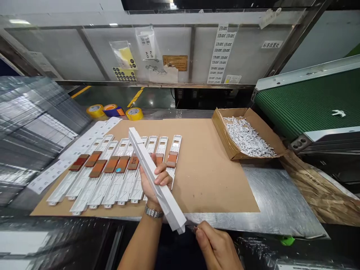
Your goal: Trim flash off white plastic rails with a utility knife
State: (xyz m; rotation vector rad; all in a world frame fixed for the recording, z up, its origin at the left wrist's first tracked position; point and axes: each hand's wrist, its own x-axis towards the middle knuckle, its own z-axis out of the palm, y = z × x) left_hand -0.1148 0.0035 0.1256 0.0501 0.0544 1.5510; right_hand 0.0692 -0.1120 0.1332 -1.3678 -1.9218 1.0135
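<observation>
Blurred sliver at right hand

Bare hands on this one, nothing like gloves. The only thing worn that I can really make out is a silver metal link band on the left wrist (could be a watch, but the face is turned away, so can't say for sure). Left forearm is bare, and the right hand has short, neatly trimmed nails, left hand no markings I can see
</observation>
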